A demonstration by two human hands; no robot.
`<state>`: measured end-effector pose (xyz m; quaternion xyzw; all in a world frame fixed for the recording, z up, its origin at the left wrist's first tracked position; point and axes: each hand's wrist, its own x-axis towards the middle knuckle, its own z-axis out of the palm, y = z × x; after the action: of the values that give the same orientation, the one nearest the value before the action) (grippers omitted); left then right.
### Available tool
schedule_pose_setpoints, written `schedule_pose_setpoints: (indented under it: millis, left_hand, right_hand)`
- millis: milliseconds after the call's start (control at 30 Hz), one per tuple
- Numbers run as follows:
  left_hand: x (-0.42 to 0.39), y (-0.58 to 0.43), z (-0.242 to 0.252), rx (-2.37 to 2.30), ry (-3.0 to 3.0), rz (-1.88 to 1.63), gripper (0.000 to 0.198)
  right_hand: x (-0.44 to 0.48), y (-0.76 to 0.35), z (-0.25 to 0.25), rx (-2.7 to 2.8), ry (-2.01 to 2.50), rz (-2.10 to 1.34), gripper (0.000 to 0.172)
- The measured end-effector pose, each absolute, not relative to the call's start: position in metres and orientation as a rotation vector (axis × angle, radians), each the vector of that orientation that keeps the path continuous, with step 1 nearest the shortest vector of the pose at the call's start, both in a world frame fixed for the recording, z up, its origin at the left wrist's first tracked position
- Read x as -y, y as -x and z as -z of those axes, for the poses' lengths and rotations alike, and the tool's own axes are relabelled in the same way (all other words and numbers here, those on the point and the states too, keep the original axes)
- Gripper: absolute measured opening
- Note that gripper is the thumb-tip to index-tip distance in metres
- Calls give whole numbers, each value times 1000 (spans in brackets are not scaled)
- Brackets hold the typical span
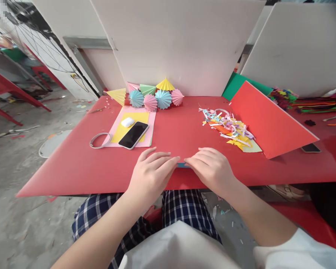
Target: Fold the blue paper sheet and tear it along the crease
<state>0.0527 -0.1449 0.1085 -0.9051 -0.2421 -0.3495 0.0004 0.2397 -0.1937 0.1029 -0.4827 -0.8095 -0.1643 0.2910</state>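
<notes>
Between my hands a narrow strip of blue paper (184, 165) shows near the table's front edge. My left hand (154, 170) is closed on its left end, fingertips pressed down along it. On the other end, my right hand (212, 168) has its fingers curled and pressed together. The knuckles hide most of the strip, so its full length and folds cannot be made out. Beyond my left hand lie a black-screened phone (133, 135) and a white earbud case (128, 122), both on yellow and pink paper sheets (117, 139).
Pleated paper fans and cones (162, 99) stand at the back against a white partition (179, 45). A roll of tape (100, 141) lies at left. Paper scraps (232, 127) are heaped at right, beside a leaning red board (268, 119). The red table (70, 164) ends before my lap.
</notes>
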Motion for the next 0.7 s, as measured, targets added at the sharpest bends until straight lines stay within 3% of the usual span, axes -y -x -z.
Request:
schedule_pose_setpoints:
  millis: [700]
  left_hand:
    - [129,-30,-93,1092,2822,942,9]
  right_hand:
    - [200,-275,-112,2090,1337,561,10]
